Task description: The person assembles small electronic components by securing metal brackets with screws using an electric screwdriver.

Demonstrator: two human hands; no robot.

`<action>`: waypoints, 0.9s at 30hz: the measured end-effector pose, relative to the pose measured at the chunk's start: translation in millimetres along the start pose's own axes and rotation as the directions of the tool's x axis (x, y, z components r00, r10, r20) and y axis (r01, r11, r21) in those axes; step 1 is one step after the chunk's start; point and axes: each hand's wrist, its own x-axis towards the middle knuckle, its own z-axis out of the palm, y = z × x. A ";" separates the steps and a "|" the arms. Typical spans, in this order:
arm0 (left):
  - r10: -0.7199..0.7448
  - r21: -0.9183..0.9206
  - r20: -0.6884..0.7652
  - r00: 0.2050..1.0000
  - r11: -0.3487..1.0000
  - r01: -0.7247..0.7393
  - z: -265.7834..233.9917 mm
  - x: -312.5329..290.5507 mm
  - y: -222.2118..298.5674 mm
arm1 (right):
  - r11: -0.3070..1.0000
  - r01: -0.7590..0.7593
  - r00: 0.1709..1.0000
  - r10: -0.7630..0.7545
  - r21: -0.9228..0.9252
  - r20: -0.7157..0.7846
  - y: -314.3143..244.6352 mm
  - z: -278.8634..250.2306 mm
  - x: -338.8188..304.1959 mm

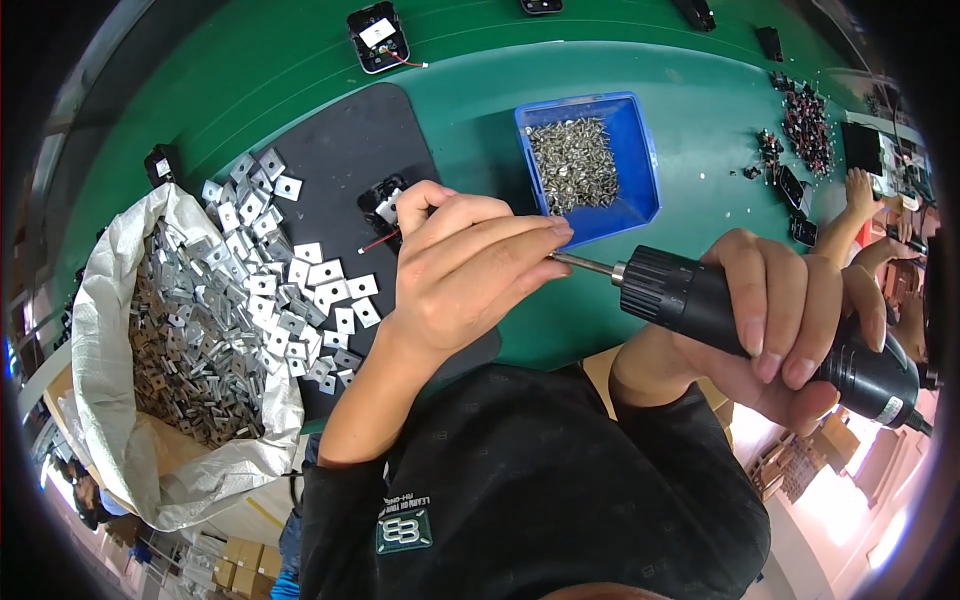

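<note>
In my right hand (790, 320) is a black electric screwdriver (665, 285), held nearly level with its bit toward the left. The metal bit (590, 264) reaches the fingertips of my left hand (465, 260). Those fingers are pinched together at the bit's tip, and what they hold there is hidden. Behind my left hand, partly covered by it, a small black housing (377, 200) with a red wire lies on a dark mat (365, 130). A blue bin (637, 150) of small metal screws (575, 160) stands just beyond the bit.
A white sack (100, 330) full of square metal plates (190, 340) stands at the left, with loose plates spilling onto the mat. Another black housing (379, 38) sits far off on the green surface (470, 90). Small parts (808, 130) and another person's hand (860, 195) are at the right.
</note>
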 end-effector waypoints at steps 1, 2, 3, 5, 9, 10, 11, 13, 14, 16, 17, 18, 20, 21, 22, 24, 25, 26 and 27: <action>-0.002 0.000 -0.003 1.000 1.000 0.002 -0.6 -0.6 -0.8 | 0.999 0.023 0.999 -0.024 0.024 0.024 3.0 -0.6 0.5; 0.022 0.018 -0.009 1.000 1.000 -0.022 -1.2 -1.3 -1.7 | 1.000 0.020 0.999 -0.021 0.024 0.026 4.2 -1.6 1.4; 0.046 0.036 -0.015 0.999 0.998 -0.045 -1.7 -2.1 -2.3 | 1.000 0.004 0.998 -0.006 0.030 0.060 4.8 -2.9 2.3; 0.072 0.101 -0.003 0.997 0.992 -0.072 -5.8 -0.9 2.5 | 0.999 -0.016 0.995 0.012 0.037 0.095 5.7 -3.2 2.3; 0.101 0.148 0.005 0.995 0.984 -0.101 -7.3 -4.1 0.0 | 0.999 -0.038 0.993 0.042 -0.030 0.111 8.2 -2.2 0.8; 0.099 0.150 0.002 0.995 0.984 -0.098 -7.2 -5.3 -1.2 | 0.999 -0.032 0.991 0.036 -0.025 0.130 9.8 -2.7 1.1; 0.076 0.118 0.004 0.997 0.990 -0.076 -6.9 -6.5 -2.1 | 0.999 -0.036 0.990 0.038 -0.024 0.132 10.8 -2.9 1.7; 0.051 0.090 0.003 0.999 0.995 -0.051 -9.2 -8.3 -2.6 | 0.998 -0.051 0.984 0.054 -0.021 0.168 13.2 -3.0 2.6; 0.026 0.067 0.012 1.000 0.997 -0.027 -11.2 -9.4 -2.5 | 0.998 -0.054 0.984 0.056 -0.017 0.172 15.1 -2.5 2.8; -0.003 0.049 0.018 1.000 0.999 0.002 -14.5 -13.0 -4.5 | 0.998 -0.065 0.980 0.068 -0.022 0.185 19.7 -1.7 3.5; -0.004 0.038 0.039 0.999 0.999 0.003 -15.7 -16.8 -7.3 | 0.997 -0.070 0.980 0.072 -0.018 0.187 21.9 -1.4 3.4; -0.007 0.029 0.060 0.998 1.000 0.006 -18.4 -19.9 -9.8 | 0.996 -0.083 0.980 0.089 -0.043 0.178 24.1 -0.6 2.9; -0.079 0.123 0.083 0.993 0.990 0.069 -34.1 -17.6 -3.4 | 0.993 -0.093 0.980 0.103 -0.068 0.170 26.2 0.3 2.9; -0.152 0.215 0.101 0.983 0.968 0.128 -42.2 -18.0 -3.0 | 0.990 -0.099 0.977 0.115 -0.099 0.180 27.7 0.4 3.2; -0.144 0.243 0.105 0.984 0.963 0.115 -49.2 -25.4 -11.8 | 0.986 -0.103 0.974 0.127 -0.132 0.189 29.2 1.0 3.2; -0.187 0.329 0.048 0.981 0.931 0.162 -61.3 -34.6 -19.8 | 0.979 -0.133 0.968 0.161 -0.154 0.190 30.3 4.2 5.3; -0.235 0.357 0.056 0.970 0.912 0.200 -67.6 -40.1 -23.9 | 0.972 -0.164 0.962 0.195 -0.170 0.190 32.0 6.5 6.5; -0.239 0.358 0.054 0.970 0.911 0.204 -69.3 -42.1 -24.7 | 0.971 -0.168 0.961 0.199 -0.168 0.191 35.9 7.5 7.3; -0.319 0.387 0.063 0.946 0.881 0.271 -70.2 -43.1 -25.0 | 0.971 -0.168 0.957 0.202 -0.170 0.207 40.9 8.1 8.1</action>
